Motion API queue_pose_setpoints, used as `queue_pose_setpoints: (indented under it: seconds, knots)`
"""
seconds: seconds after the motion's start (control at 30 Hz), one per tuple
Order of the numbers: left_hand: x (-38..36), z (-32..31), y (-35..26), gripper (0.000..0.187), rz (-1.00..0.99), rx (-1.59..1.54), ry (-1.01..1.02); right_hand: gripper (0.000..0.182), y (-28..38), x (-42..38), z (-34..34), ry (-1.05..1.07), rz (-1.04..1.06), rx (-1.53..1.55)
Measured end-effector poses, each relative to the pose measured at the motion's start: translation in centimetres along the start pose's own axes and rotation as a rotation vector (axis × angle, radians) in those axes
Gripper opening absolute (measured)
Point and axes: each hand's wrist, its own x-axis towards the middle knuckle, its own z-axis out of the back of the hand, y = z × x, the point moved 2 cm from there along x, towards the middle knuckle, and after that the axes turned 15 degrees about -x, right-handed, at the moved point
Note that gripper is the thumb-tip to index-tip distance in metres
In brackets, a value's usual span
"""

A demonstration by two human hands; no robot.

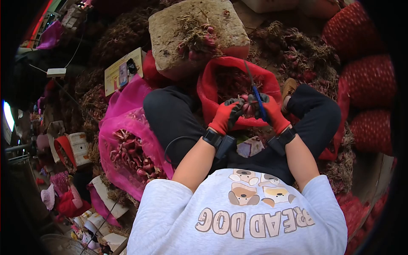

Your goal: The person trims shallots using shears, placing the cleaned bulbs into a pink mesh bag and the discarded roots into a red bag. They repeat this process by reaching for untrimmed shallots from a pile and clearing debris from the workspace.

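My left hand [228, 114], in a red glove with dark grey fingers, is closed around a small bunch of red shallots [247, 106]. Close beside it, my right hand [272, 111], gloved the same way, grips blue-handled scissors [259, 100] whose long dark blades point up and away from me. Both hands are over the near rim of an open red mesh sack [208, 87], which has dry stalks and trimmings inside. To the left of my leg, a pink mesh bag [111, 159] holds many loose shallots [135, 153].
Ahead stands a pale block [170, 40] with a bunch of shallots [202, 42] on top. A phone [123, 74] lies on a yellow board [111, 78]. Filled red mesh sacks [369, 89] are stacked at right, near heaped dried shallots [304, 55]. My crossed legs frame the sack.
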Motion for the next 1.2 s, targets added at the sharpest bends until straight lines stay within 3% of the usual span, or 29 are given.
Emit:
queue_pose_setpoints:
  seconds: [0.1,0.2,0.3,0.4,0.5,0.53,0.6,0.63,0.7,0.77,0.8,0.87,1.1,1.2]
  knots:
    - [0.1,0.1,3.6,0.01,0.3,-0.814,-0.274,0.027,-0.2,-0.8,-0.9,-0.079,0.038,0.051]
    - [0.6,-0.5,2.3,0.011,0.236,-0.837,-0.31,0.026,-1.7,-0.2,-0.6,-0.11,0.091,0.028]
    - [0.6,-1.4,0.6,0.013,0.397,-0.983,-0.391,0.027,-1.2,-0.5,-0.8,-0.072,0.087,-0.007]
    - [0.4,-0.9,-0.1,0.008,0.496,-0.965,-0.297,0.028,-0.5,-0.9,-0.9,0.001,0.076,0.004]
    - [0.3,1.0,0.2,0.015,-0.162,0.167,0.236,0.029,-0.9,-0.6,-0.8,0.138,0.041,0.175]
    - [0.1,1.4,0.6,0.015,-0.167,0.175,0.267,0.03,-1.1,-0.5,-0.5,0.19,0.081,0.201]
    - [0.0,1.7,0.8,0.015,-0.178,0.187,0.331,0.029,-0.7,-0.4,0.0,0.257,0.349,-0.022]
    - [0.3,1.5,0.5,0.014,-0.239,0.195,0.326,0.027,-0.1,-0.2,0.1,0.271,0.574,-0.276]
    - [0.8,1.1,0.1,0.012,-0.359,0.213,0.313,0.029,-0.3,-0.2,0.5,0.232,0.521,-0.264]
    - [1.1,0.8,2.3,0.009,0.128,-0.344,-0.117,0.037,-1.9,-0.8,1.0,0.125,-0.033,0.262]
    - [0.9,0.6,3.4,0.009,0.375,-0.618,-0.337,0.036,-1.7,-1.1,0.6,0.046,-0.002,0.244]
    - [0.8,0.9,4.0,0.012,0.237,-0.458,-0.381,0.033,-1.1,-1.3,-0.3,-0.111,0.06,0.206]
    - [0.7,-1.2,1.3,0.012,0.066,0.116,-0.449,0.035,-0.9,-0.9,-1.2,-0.051,0.063,-0.015]
    - [0.8,0.7,5.3,0.01,0.179,-0.085,-0.454,0.035,-0.7,-1.4,-0.5,0.028,-0.006,0.147]
